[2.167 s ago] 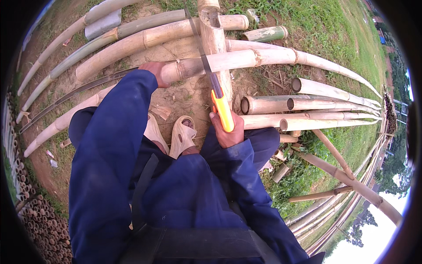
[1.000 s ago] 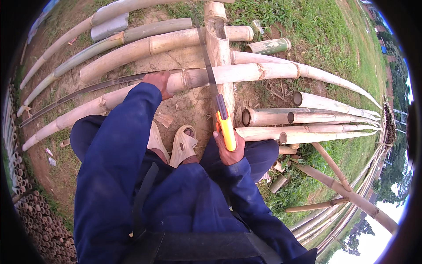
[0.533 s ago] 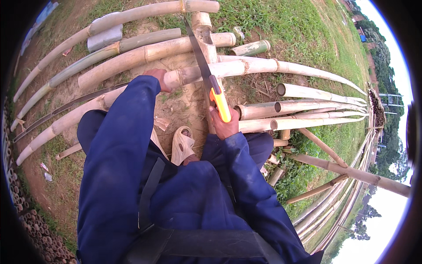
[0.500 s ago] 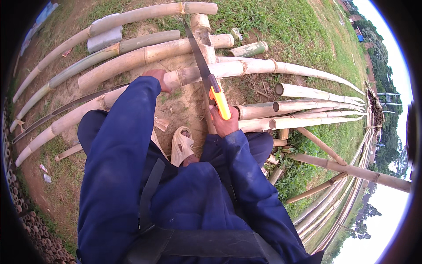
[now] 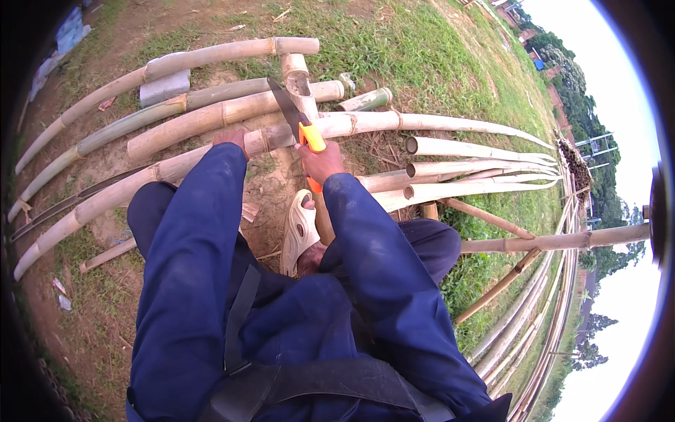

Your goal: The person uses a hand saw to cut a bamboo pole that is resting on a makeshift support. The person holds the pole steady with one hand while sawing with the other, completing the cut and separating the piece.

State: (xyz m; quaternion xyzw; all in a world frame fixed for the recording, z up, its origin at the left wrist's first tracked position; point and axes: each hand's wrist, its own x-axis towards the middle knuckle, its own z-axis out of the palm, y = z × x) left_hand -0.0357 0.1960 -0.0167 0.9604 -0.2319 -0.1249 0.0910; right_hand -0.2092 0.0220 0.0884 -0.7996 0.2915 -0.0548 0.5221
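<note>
My left hand (image 5: 230, 139) is closed around a pale bamboo pole (image 5: 358, 123), a little left of the saw. In my right hand (image 5: 322, 163) is a handsaw (image 5: 312, 136) with a yellow-orange handle, its fingers wrapped round the grip. The saw's dark blade (image 5: 283, 104) slants away to the far left across the pole, between my two hands. How deep it sits in the bamboo cannot be seen. Beneath the pole runs a thick notched bamboo support (image 5: 298, 83). My foot in a beige clog (image 5: 301, 232) is just below my right hand.
Several bamboo poles (image 5: 211, 116) lie to the left, one over a grey block (image 5: 165, 88). A short bamboo offcut (image 5: 367, 100) lies on the grass beyond. Hollow pole ends (image 5: 415, 145) point toward me on the right, near a bamboo frame (image 5: 555, 241).
My right hand has moved forward, bringing the saw handle closer to the pole, and the blade shows shorter. My left hand keeps its grip. The whole view has shifted a little.
</note>
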